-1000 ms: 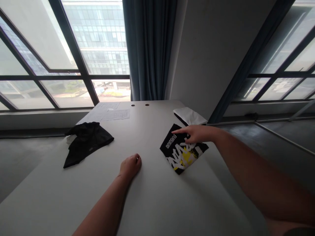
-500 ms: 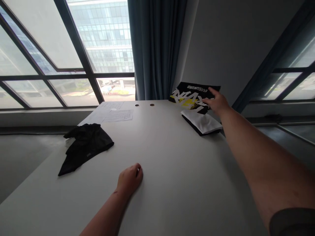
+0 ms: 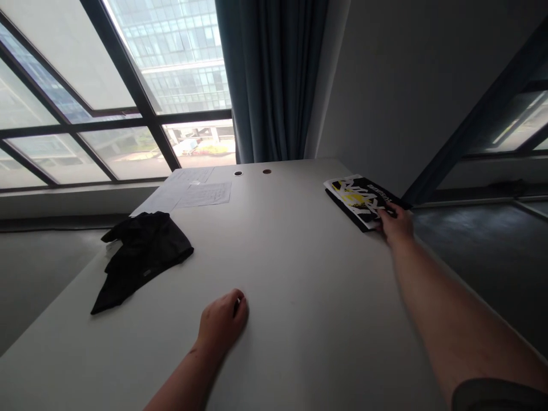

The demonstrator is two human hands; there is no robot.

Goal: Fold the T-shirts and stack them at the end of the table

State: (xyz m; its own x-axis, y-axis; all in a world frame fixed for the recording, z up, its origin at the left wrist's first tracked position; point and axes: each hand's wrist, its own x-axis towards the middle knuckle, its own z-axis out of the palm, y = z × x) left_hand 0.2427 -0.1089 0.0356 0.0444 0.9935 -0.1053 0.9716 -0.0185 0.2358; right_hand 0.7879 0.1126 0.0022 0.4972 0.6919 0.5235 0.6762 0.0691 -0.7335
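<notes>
A folded black garment with white and yellow print point(image 3: 362, 195) lies at the table's far right edge, on top of another folded garment whose dark lower edge point(image 3: 345, 208) shows beneath it. My right hand point(image 3: 396, 222) rests at the near corner of this stack, fingers closed on the printed garment's edge. My left hand point(image 3: 222, 322) lies curled on the white table point(image 3: 291, 297) near the middle, holding nothing that I can see.
A crumpled black garment point(image 3: 139, 254) lies at the table's left side. Sheets of paper point(image 3: 192, 193) sit at the far left. Two round cable holes point(image 3: 252, 171) are near the far edge. A blue curtain point(image 3: 269, 80) and large windows stand behind.
My right hand lifted the printed garment from the table's right side, carried it away from me and set it down on the folded white one. My left hand stayed put.
</notes>
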